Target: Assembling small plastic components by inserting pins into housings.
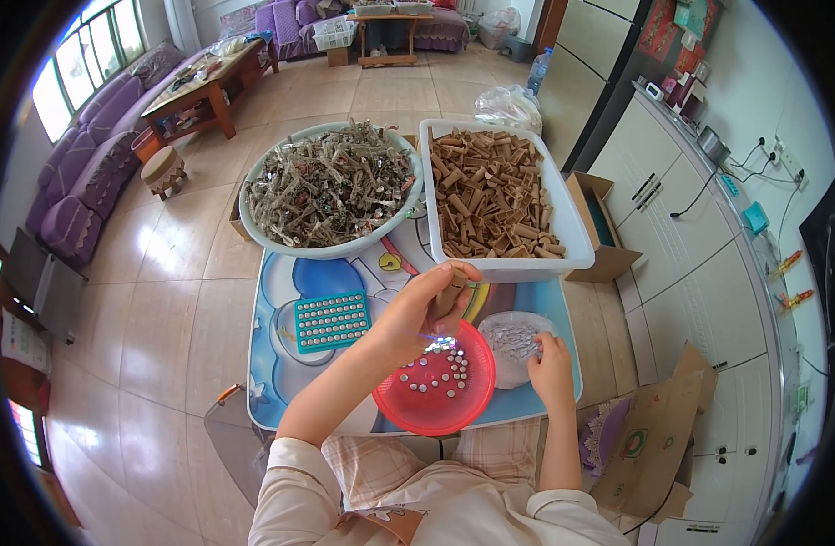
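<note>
My left hand (pixel 414 312) is closed around a brown half-tube piece (pixel 448 297), held over the red plastic bowl (pixel 479 400). Just below those fingers is something shiny (pixel 442 344); I cannot tell whether it hangs from the hand. Small round silver pieces (pixel 451 393) lie scattered in the bowl. My right hand (pixel 548 360) has its fingertips pinched at the edge of a clear plastic bag (pixel 510 371) of small silvery parts; what they hold, if anything, is too small to make out. A teal tray (pixel 332 321) with rows of round silver pieces lies left of the bowl.
At the table's far side stand a round tub (pixel 253 205) heaped with tangled grey-brown parts and a white bin (pixel 576 223) of brown pieces. The low table (pixel 270 400) has a printed top. Open cardboard boxes (pixel 649 455) and cabinets (pixel 699 309) stand at the right.
</note>
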